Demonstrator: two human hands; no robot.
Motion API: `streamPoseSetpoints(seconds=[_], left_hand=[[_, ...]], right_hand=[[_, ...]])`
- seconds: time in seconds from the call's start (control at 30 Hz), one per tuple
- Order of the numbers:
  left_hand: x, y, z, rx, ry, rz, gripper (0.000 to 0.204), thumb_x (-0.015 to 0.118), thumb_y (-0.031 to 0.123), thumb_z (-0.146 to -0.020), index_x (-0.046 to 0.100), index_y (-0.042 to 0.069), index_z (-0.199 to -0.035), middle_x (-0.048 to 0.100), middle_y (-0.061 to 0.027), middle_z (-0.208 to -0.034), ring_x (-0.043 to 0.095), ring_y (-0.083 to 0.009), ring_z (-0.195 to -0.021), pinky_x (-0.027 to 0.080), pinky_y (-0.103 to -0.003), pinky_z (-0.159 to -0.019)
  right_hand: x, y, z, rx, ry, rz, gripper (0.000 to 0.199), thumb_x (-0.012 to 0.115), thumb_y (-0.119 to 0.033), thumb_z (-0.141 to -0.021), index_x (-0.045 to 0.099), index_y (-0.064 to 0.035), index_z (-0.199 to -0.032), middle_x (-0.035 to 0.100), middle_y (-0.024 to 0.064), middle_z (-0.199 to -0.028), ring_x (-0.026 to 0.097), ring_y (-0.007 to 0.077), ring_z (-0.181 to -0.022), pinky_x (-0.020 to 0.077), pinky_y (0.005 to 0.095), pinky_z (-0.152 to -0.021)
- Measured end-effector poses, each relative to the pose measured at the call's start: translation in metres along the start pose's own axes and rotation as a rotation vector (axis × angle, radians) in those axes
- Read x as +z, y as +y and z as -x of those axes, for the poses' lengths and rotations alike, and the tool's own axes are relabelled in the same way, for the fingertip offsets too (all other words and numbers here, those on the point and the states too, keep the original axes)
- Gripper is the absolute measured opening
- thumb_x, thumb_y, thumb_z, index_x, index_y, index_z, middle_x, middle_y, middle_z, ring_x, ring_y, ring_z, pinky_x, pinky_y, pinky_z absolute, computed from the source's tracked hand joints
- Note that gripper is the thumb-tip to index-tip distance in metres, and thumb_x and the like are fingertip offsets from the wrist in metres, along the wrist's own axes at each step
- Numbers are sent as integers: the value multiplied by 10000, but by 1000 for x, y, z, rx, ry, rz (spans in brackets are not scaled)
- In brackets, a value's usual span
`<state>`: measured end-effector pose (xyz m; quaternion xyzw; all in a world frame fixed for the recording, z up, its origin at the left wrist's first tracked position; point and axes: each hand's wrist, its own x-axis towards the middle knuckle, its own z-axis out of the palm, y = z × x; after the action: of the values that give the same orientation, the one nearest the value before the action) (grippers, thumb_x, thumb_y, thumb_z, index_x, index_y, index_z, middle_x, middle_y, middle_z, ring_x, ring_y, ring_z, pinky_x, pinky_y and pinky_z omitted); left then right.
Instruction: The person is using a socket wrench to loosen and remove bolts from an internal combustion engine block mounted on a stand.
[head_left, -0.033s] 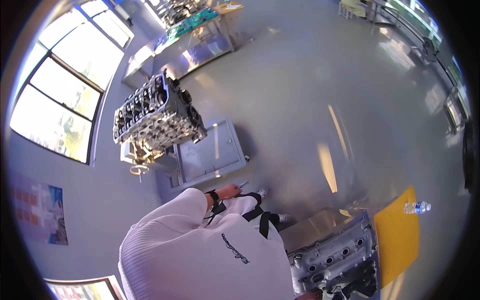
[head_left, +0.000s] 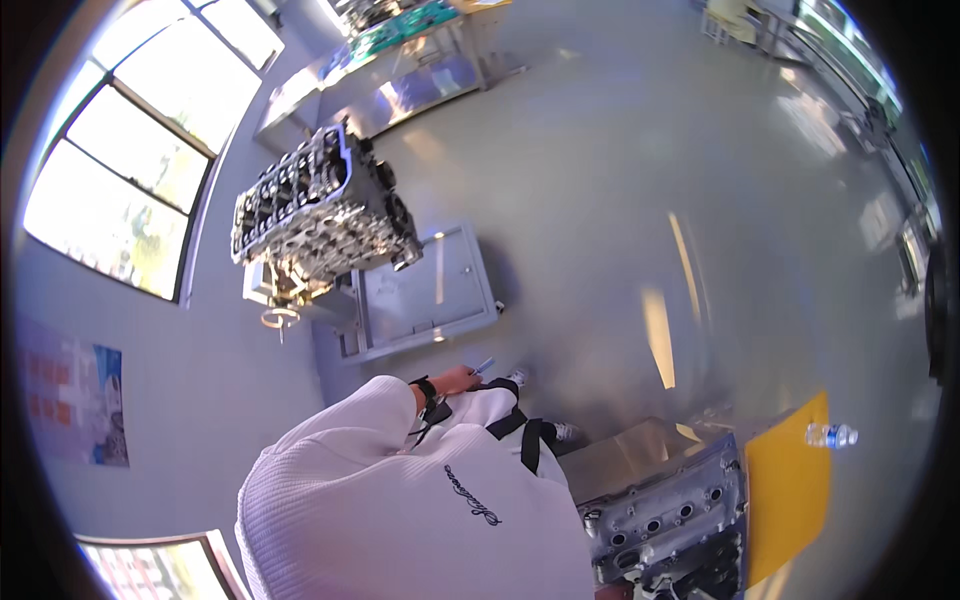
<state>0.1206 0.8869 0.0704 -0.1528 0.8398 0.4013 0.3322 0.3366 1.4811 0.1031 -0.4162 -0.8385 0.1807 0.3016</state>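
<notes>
My left hand (head_left: 458,379) is closed around a slim, pale, stick-like object (head_left: 483,366), whose free end points away from me; it is too small to name more exactly. This hand hangs beside my leg, with a dark band on the wrist. Only a sliver of my right hand (head_left: 613,592) shows at the lower edge, beside a grey metal engine cover (head_left: 660,515) with several round holes. Its fingers are out of sight, so whether it touches the cover is hidden.
Ahead to the left, an engine (head_left: 330,215) sits on a stand with a handwheel (head_left: 280,319), next to a grey cabinet (head_left: 420,295). A yellow board (head_left: 788,495) borders the cover, with a plastic bottle (head_left: 832,436) at its right edge. A workbench (head_left: 430,85) stands farther back.
The view has turned slightly, so the engine sits a little farther right and the bottle a little lower. My left hand keeps its hold on the stick-like object.
</notes>
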Motion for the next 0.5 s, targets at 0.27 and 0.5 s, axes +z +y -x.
streamPoseSetpoints(seconds=[0.27,0.5], left_hand=[[-13,-162,5,-199,-27,112,396,556,416,-807,676,40,-848,648,-121,-707,608,-248,-650,465,-379,-625],[-62,-252,-11,-210,16,458,436,491,423,-880,639,26,-775,567,-82,-586,532,-195,-485,427,-352,-475]], right_hand=[[28,-109,62,-90,34,-104,266,606,-202,-825,611,3,-994,613,135,-946,574,284,-873,456,391,-786],[57,-227,134,-129,106,-183,260,585,-204,-846,607,4,-1000,613,129,-939,577,272,-857,458,381,-775]])
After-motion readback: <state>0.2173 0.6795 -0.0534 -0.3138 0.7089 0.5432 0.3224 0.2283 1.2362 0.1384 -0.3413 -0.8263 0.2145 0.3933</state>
